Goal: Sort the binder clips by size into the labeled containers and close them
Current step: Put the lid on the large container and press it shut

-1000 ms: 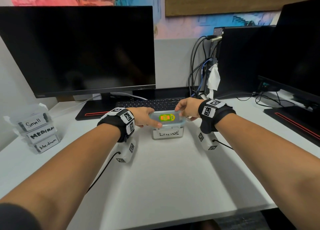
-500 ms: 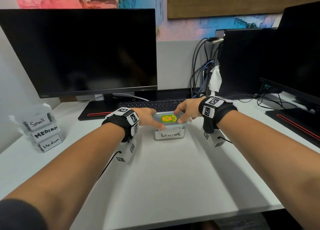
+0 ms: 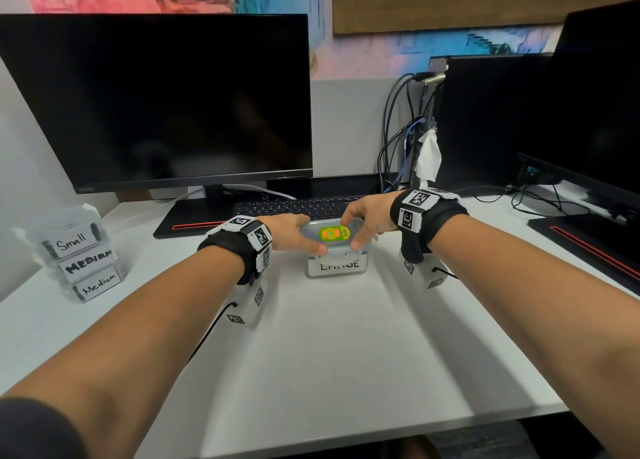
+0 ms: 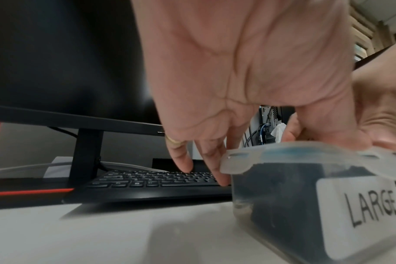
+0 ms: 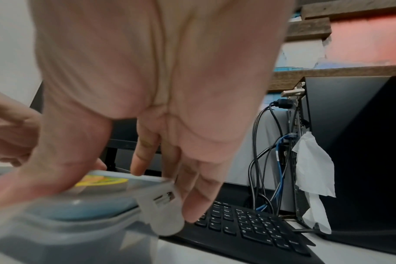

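Observation:
A clear container labelled LARGE [image 3: 334, 266] stands mid-desk in front of the keyboard. Its clear lid [image 3: 332, 234], marked by a green and yellow sticker, lies on top. My left hand [image 3: 294, 233] holds the lid's left end, thumb along the front edge and fingers down behind. My right hand [image 3: 363, 221] grips the right end, with the thumb at the front and the fingers over the far edge. The left wrist view shows the lid [image 4: 305, 151], a side latch flap standing out, and dark contents in the container [image 4: 276, 200]. In the right wrist view my fingers [image 5: 192, 201] touch the right latch flap [image 5: 164, 216].
Three stacked clear containers labelled Small, MEDIUM and Medium [image 3: 83, 256] stand at the left edge of the white desk [image 3: 329, 354]. A black keyboard [image 3: 304, 206] and a monitor [image 3: 156, 102] lie behind the LARGE container. A computer tower with cables [image 3: 485, 119] and a second monitor stand right.
My right hand has slid further left over the lid, bringing its thumb to the front edge. The left hand has stayed on the lid's left end.

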